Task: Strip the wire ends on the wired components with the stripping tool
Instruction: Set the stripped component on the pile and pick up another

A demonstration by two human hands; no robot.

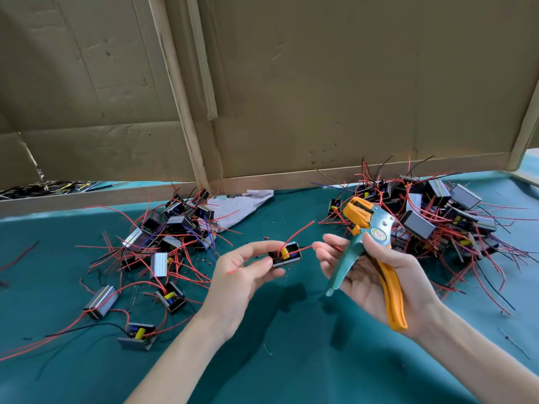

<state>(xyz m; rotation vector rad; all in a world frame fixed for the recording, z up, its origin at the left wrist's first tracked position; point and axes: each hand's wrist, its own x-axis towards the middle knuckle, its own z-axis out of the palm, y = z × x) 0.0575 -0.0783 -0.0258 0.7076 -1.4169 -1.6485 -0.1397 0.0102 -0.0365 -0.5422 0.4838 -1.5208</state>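
Behind everything, large sheets of creased brown cardboard framed with pale wooden strips. Below, a teal cloth-covered table, soft and matte. On the right, a dense pile of wired components: small dark box shapes with grey ribbed sides, thin red and black wires going out in all directions. On the left, a looser pile of the same parts, beside a crumpled white cloth.

Right hand closed around the stripping tool, with long axis tilted, orange head pointing up and away to the left, teal metal handle and orange plastic handle spread apart toward the wrist. A round sticker near the pivot, writing not readable. Same hand's fingertips pinching a red wire.

Left hand gripping one small component between thumb and fingers, above the table centre, open side up, yellow part inside.
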